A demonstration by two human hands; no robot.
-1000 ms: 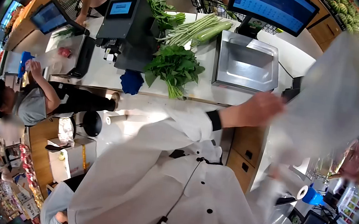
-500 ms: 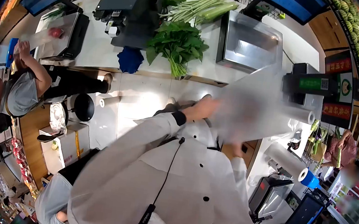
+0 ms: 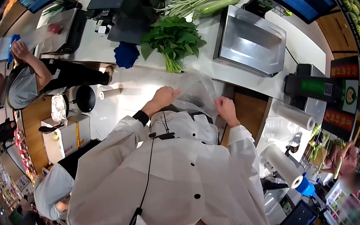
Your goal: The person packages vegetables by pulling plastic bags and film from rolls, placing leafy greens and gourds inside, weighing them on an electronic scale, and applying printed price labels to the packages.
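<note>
A clear plastic bag (image 3: 197,92) is stretched between my two hands in front of my body, just below the counter's near edge. My left hand (image 3: 162,99) pinches its left side. On the other side, my right hand (image 3: 227,110) has its fingers closed on the right edge. Beyond the bag, on the counter, lies a bunch of leafy greens (image 3: 173,39) with stems toward me. Long green beans (image 3: 193,4) and a pale green gourd (image 3: 215,6) lie behind the greens.
A steel scale (image 3: 254,40) sits on the white counter (image 3: 234,76), and a dark label-printing scale (image 3: 130,8) stands left of the greens. Plastic bag rolls (image 3: 295,116) are at right. Another person (image 3: 25,78) works at the left beside a second scale (image 3: 66,29).
The plastic bag has moved left and closer to my body from the right. My hands have drawn level, one at each side of it. The counter things look much the same.
</note>
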